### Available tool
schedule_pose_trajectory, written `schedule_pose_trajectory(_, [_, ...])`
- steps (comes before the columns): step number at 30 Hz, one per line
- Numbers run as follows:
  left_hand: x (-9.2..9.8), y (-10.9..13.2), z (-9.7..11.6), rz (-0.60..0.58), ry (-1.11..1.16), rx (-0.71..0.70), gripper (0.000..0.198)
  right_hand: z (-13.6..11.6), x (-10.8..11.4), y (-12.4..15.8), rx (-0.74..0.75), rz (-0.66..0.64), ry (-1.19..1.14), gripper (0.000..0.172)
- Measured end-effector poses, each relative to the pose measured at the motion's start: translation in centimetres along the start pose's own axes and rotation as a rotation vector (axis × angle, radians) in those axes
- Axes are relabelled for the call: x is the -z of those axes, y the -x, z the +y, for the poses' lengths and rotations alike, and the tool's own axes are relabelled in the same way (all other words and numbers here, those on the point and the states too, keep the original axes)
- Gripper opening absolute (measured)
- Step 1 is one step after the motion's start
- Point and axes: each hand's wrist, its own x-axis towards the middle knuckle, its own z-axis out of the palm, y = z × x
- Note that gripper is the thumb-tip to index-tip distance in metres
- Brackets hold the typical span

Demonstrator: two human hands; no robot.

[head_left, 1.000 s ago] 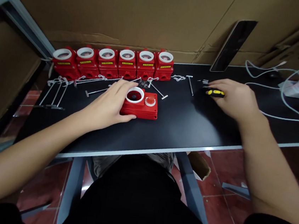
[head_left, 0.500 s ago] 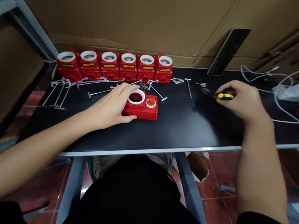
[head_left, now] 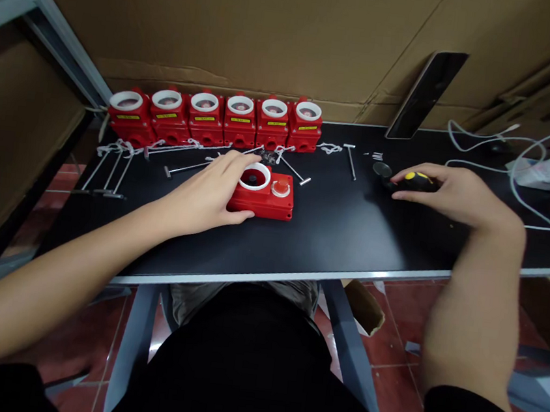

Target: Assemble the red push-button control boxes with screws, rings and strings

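Note:
My left hand (head_left: 222,187) is closed round the left end of a red box (head_left: 268,206), which lies flat with a white ring and a red round button on top. Thumb in front, fingers behind, it grips the box against the black table. My right hand (head_left: 434,187) holds a black and yellow screwdriver (head_left: 419,180) by its handle, low over the table; the tip is hard to make out. Just left of those fingers lies a round, clear-looking disc (head_left: 382,169). A few small screws (head_left: 377,156) sit behind the disc.
Several similar red boxes (head_left: 238,123) stand in a row along the cardboard wall. Small metal T-shaped hammers (head_left: 351,161) with white cords lie about. A phone (head_left: 424,97) leans at the back; white cables (head_left: 517,185) curl at right. The table's front edge (head_left: 297,277) is near me.
My right hand has turned and lowered a little with the screwdriver, whose handle now points differently. My left hand stays on the red box. The view has shifted slightly.

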Motion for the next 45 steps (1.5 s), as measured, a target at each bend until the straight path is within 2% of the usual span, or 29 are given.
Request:
schedule_pose_trajectory(3, [0.1,0.0,0.0,-0.004,0.002,-0.001,0.096,-0.3,-0.2,0.0,0.021,0.002,-0.015,0.034])
schedule_pose_trajectory(7, [0.0,0.0,0.0,-0.004,0.023,0.002,0.095,-0.9,-0.6,0.0,0.053,0.013,-0.031,0.017])
schedule_pose_trajectory(13, [0.1,-0.2,-0.6,0.005,0.087,0.035,0.093,-2.8,-0.3,0.0,0.103,0.256,-0.019,0.010])
schedule_pose_trajectory(15, [0.4,-0.3,-0.9,-0.010,0.114,0.069,0.086,-4.7,0.0,-0.1,0.147,0.303,-0.012,0.015])
schedule_pose_trajectory(17, [0.7,-0.5,-1.2,-0.023,0.142,0.098,0.077,-7.5,0.0,-0.3,0.246,0.281,-0.005,0.024])
schedule_pose_trajectory(20, [1.0,-0.6,-1.3,-0.024,0.170,0.122,0.072,-12.4,-1.0,-1.1,0.543,0.139,0.061,0.038])
schedule_pose_trajectory(23, [1.3,-0.7,-1.3,-0.037,0.197,0.145,0.071,-16.5,-4.2,-2.4,0.762,-0.004,0.095,0.024])
schedule_pose_trajectory(25, [1.4,-0.7,-1.2,-0.041,0.217,0.166,0.068,-18.1,-7.3,-3.3,0.845,-0.025,0.066,0.031])
schedule_pose_trajectory(28, [1.4,-0.8,-0.9,-0.032,0.243,0.198,0.065,-18.6,-11.5,-3.9,0.877,-0.014,-0.034,0.046])
schedule_pose_trajectory(31, [1.2,-0.8,-0.4,-0.022,0.258,0.213,0.067,-18.0,-13.8,-3.6,0.906,-0.001,-0.177,0.044])
schedule_pose_trajectory(36, [0.9,-0.8,0.5,0.036,0.262,0.155,0.065,-17.3,-13.8,-2.4,0.903,0.058,-0.327,0.050])
schedule_pose_trajectory(40, [0.9,-0.6,0.4,0.119,0.244,0.081,0.064,-17.8,-13.5,-2.0,0.890,0.129,-0.322,0.052])
schedule_pose_trajectory(45, [1.0,-0.5,0.1,0.147,0.185,0.040,0.069,-18.5,-13.5,-1.6,0.920,0.203,-0.355,0.053])
